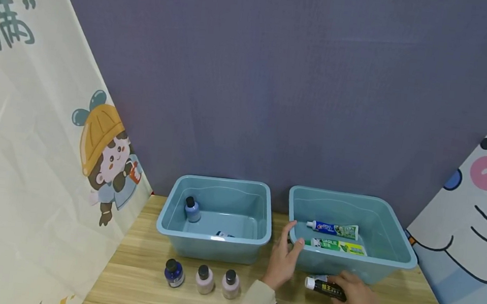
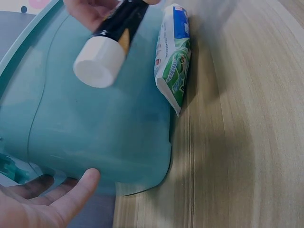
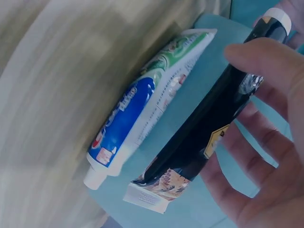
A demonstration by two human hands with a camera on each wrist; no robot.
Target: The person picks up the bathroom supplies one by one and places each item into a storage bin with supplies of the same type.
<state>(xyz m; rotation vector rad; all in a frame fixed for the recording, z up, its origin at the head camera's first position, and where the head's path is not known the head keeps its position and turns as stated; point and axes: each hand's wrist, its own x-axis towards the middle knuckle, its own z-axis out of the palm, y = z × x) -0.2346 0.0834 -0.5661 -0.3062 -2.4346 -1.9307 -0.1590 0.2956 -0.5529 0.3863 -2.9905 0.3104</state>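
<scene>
My right hand (image 1: 359, 303) grips a black toothpaste tube (image 3: 199, 128) with a white cap, between thumb and fingers, in front of the right blue bin (image 1: 392, 263). My left hand (image 1: 282, 262) touches that bin's front left corner, its fingers fairly straight against the wall in the left wrist view. A blue, white and green toothpaste tube (image 2: 173, 57) lies on the table along the foot of the bin, beside the held tube. Inside the right bin are a blue and green toothpaste tube (image 1: 335, 229) and a green and yellow one (image 1: 338, 246).
A second blue bin (image 1: 211, 245) stands to the left, with a purple bottle (image 1: 192, 211) and a partly hidden item (image 1: 224, 234) inside. Before it stand a dark blue bottle (image 1: 174, 274) and two pale pink bottles (image 1: 204, 281). A grey-purple cloth (image 1: 249, 98) hangs behind.
</scene>
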